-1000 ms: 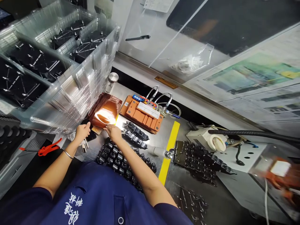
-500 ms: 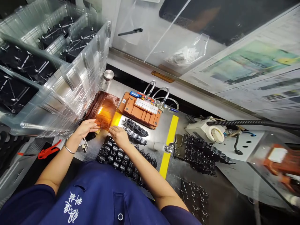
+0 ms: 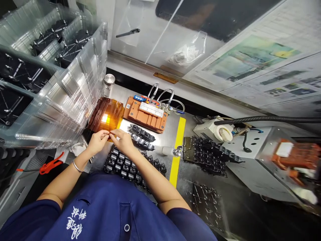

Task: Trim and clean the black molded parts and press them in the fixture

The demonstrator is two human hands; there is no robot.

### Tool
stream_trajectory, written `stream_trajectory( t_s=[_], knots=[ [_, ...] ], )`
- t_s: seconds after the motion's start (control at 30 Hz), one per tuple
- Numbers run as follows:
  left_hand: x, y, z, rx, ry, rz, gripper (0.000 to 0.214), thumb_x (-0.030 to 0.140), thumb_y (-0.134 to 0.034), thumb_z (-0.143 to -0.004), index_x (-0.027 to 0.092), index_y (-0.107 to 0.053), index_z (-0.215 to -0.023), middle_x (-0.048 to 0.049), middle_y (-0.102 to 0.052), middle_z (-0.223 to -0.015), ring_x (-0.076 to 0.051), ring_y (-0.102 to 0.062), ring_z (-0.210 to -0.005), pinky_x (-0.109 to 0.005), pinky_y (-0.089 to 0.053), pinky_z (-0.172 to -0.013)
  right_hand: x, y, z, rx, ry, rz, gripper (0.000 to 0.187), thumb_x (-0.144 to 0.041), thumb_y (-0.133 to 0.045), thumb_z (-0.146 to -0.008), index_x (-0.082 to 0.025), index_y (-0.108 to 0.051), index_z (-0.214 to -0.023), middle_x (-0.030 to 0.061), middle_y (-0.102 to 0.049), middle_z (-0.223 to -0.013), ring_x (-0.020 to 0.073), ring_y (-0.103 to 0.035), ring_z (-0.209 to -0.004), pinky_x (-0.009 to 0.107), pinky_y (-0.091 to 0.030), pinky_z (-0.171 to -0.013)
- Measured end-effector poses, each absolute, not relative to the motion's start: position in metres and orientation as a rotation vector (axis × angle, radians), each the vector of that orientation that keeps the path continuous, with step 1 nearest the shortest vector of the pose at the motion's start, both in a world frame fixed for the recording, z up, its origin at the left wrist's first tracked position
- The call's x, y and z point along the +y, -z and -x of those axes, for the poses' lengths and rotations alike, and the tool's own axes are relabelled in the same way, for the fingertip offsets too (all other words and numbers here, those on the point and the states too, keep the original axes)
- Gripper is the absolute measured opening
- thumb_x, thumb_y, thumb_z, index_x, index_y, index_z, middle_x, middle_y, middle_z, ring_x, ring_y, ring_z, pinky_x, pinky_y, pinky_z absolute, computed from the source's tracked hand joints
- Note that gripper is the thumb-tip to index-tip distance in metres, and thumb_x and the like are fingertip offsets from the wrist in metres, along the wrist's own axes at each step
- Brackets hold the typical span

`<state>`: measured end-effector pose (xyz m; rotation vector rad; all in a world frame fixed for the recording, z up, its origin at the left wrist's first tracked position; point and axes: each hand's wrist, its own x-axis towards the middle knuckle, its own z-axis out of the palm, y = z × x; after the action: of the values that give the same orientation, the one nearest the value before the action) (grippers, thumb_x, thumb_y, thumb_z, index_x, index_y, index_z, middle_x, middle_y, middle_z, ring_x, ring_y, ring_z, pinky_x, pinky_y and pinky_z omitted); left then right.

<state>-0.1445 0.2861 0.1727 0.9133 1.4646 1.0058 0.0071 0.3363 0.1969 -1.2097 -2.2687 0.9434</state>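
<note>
An amber see-through plastic sheet [image 3: 107,115], with a bright reflection on it, lies at the left of the metal bench. My left hand [image 3: 98,141] has its thumb and fingers pinched at the sheet's near edge. Right beside it, my right hand [image 3: 122,140] is also pinched at that edge, and the fingertips of both hands almost meet. What exactly lies between the fingertips is too small to make out. Behind and to the right of my hands sits an orange-brown fixture block [image 3: 145,115] with hoses. Black ribbed plastic parts [image 3: 141,137] lie near my right hand.
Stacked clear trays [image 3: 75,87] with black parts rise at the left. A metal-lidded jar [image 3: 109,82] stands behind the sheet. A red air gun [image 3: 50,164] lies at lower left. More black parts [image 3: 208,154] lie right of the yellow tape [image 3: 177,150], near a white machine [image 3: 220,132].
My left hand has moved right, from the sheet's left corner to beside my right hand. My fingertips are now together at the near edge. The whole view has shifted slightly.
</note>
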Motion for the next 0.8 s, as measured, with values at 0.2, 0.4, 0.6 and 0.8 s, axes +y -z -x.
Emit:
stream_trajectory(
  t_s=[0.2,0.4,0.6,0.8],
  knots=[
    [0.288,-0.182,0.147,1.506,-0.892,-1.374,0.018,0.022,-0.052,-0.083,0.017,-0.068,-0.092,-0.0050,-0.072,-0.084,-0.017,-0.067,-0.076,-0.026,-0.052,-0.071,0.338,-0.219,-0.006,-2.368,-0.995,1.239,0.017,-0.018,-0.057,-0.084,-0.019,-0.074,-0.080,0.0047,-0.074,-0.084,0.0148,-0.067,-0.076,0.023,-0.049,-0.074],
    [0.291,-0.188,0.151,1.406,-0.822,-1.505,0.019,0.022,-0.051,-0.085,0.016,-0.068,-0.090,-0.0050,-0.072,-0.086,-0.016,-0.065,-0.077,-0.025,-0.049,-0.072,0.344,-0.229,-0.015,-2.326,-1.232,1.246,0.020,-0.013,-0.055,-0.081,-0.017,-0.075,-0.079,0.0046,-0.074,-0.081,0.0129,-0.064,-0.069,0.021,-0.045,-0.065],
    [0.291,-0.191,0.146,1.356,-0.903,-1.401,0.016,0.026,-0.055,-0.083,0.016,-0.067,-0.082,-0.0048,-0.068,-0.081,-0.015,-0.062,-0.076,-0.024,-0.048,-0.067,0.360,-0.227,-0.023,-2.043,-1.708,1.257,0.019,-0.027,-0.061,-0.076,-0.013,-0.074,-0.075,0.0024,-0.071,-0.067,0.0116,-0.060,-0.059,0.021,-0.044,-0.056],
    [0.289,-0.179,0.152,1.517,-1.020,-1.291,0.017,0.031,-0.058,-0.080,0.016,-0.065,-0.077,-0.0027,-0.063,-0.074,-0.013,-0.057,-0.066,-0.024,-0.046,-0.061,0.367,-0.211,-0.021,-1.676,-1.739,1.428,0.007,-0.017,-0.061,-0.061,-0.014,-0.065,-0.057,-0.0010,-0.064,-0.056,0.0100,-0.056,-0.052,0.021,-0.044,-0.053]
  ],
)
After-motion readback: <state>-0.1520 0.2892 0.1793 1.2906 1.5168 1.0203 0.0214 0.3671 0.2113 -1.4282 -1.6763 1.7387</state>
